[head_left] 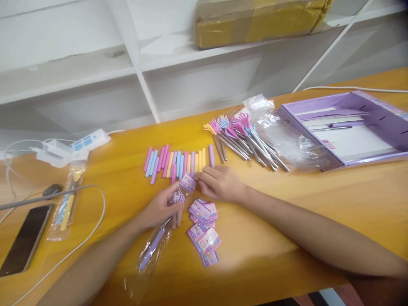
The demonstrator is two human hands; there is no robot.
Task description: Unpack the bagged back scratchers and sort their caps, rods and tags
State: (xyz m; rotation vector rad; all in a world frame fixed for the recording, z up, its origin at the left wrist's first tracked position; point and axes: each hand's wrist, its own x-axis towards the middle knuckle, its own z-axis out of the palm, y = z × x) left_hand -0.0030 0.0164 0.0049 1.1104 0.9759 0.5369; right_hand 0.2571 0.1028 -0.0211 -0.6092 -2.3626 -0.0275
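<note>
Scratcher (152,248), purple and in a clear bag (163,248), with the left hand (162,210) clamping around it.
Its head is showing between thumb and fingers, and the far end is pointing to 7 o'clock. Right hand (218,182) is sitting at 3 o'clock of a printed card (188,182), fingers curled in by the edge; can't tell if they're pinching it. From the hands, loose cards (199,210) are lying at 5, coloured tubes (181,165) are lining up around 12, and more scratchers (239,127) are piling at 2.
</note>
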